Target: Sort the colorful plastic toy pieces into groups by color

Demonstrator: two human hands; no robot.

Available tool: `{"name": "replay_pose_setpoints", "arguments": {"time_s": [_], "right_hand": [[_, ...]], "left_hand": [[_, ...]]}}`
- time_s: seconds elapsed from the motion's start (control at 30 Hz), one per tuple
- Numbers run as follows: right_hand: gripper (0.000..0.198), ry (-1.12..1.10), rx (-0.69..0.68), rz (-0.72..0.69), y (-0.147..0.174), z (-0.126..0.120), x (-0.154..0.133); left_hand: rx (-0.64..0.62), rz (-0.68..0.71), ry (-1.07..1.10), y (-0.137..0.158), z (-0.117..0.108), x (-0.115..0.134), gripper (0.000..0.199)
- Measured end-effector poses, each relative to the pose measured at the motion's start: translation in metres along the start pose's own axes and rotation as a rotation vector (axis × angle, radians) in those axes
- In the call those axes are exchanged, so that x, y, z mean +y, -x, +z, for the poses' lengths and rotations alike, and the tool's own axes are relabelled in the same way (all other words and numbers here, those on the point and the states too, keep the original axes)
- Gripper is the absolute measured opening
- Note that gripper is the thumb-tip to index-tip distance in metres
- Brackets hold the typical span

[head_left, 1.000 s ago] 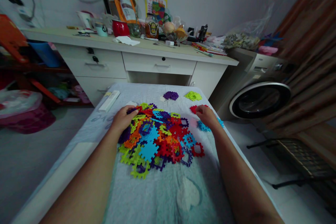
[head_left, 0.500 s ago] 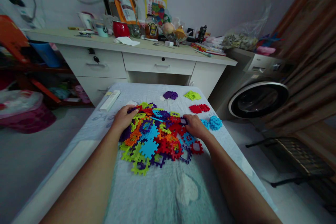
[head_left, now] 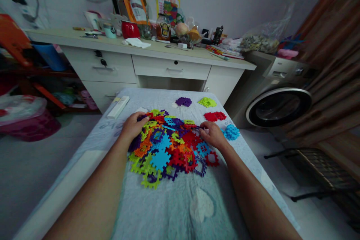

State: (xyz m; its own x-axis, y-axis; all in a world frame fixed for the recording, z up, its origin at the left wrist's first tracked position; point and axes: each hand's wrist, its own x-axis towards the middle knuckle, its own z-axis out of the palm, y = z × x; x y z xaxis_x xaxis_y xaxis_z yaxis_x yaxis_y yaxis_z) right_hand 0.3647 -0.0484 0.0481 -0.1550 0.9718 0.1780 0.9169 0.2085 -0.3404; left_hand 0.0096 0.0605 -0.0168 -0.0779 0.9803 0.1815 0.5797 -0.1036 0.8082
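A heap of colourful plastic interlocking tiles [head_left: 161, 157] with notched edges lies on the cloth-covered table, in blue, green, red, orange and purple. At the heap's left edge is my left hand [head_left: 133, 125], its thumb and fingers closed about a purple tile [head_left: 141, 117] that they partly hide. My right hand [head_left: 212, 134] pinches a dark purple tile [head_left: 199, 127] over the right side of the heap, seen nearly edge-on. Beyond the heap are separate groups: purple tiles [head_left: 183, 101], green tiles [head_left: 207, 102], red tiles [head_left: 215, 116], and blue tiles [head_left: 231, 132] beside my right hand.
A long white box [head_left: 118, 107] lies at the table's left edge. Behind stands a white desk [head_left: 157, 66] with jars, cups and papers on top. A washing machine [head_left: 277, 75] is at the right, near a low black rack [head_left: 323, 168].
The purple tile in my right hand has tilted from showing its face to nearly edge-on, and that hand has shifted slightly right. My left hand stays at the heap.
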Motion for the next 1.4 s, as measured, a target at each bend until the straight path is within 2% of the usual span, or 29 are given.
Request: {"name": "replay_pose_setpoints", "arguments": {"time_s": [0.17, 0.33, 0.5, 0.63, 0.8, 0.97, 1.13, 1.4], "right_hand": [[0.031, -0.116, 0.035, 0.031, 0.003, 0.002, 0.004], [0.029, -0.35, 0.126, 0.074, 0.002, 0.01, 0.007], [0.028, -0.615, 0.094, 0.135, 0.002, 0.018, 0.003], [0.031, -0.851, 0.073, 0.175, 0.0, 0.014, -0.002], [0.035, -1.058, 0.144, 0.274, -0.023, 0.005, -0.006], [0.02, -1.046, 0.211, 0.32, -0.074, 0.013, -0.01], [0.007, -0.825, 0.276, 0.438, -0.133, 0.038, -0.016], [0.022, -0.717, 0.297, 0.456, -0.189, 0.065, -0.026]], "left_hand": [[-0.002, 0.002, -0.011, 0.0, 0.001, -0.001, 0.044], [-0.012, 0.013, -0.029, -0.001, 0.0, -0.002, 0.045], [-0.01, -0.003, -0.032, -0.001, 0.0, -0.001, 0.045], [-0.003, -0.004, -0.016, -0.001, 0.0, -0.001, 0.041], [0.002, 0.009, 0.004, -0.001, 0.001, -0.002, 0.041], [0.015, 0.023, 0.005, -0.001, 0.001, -0.002, 0.039], [0.011, 0.025, 0.004, -0.002, 0.001, -0.003, 0.037], [0.022, 0.017, -0.01, 0.001, -0.001, 0.001, 0.035]]}}
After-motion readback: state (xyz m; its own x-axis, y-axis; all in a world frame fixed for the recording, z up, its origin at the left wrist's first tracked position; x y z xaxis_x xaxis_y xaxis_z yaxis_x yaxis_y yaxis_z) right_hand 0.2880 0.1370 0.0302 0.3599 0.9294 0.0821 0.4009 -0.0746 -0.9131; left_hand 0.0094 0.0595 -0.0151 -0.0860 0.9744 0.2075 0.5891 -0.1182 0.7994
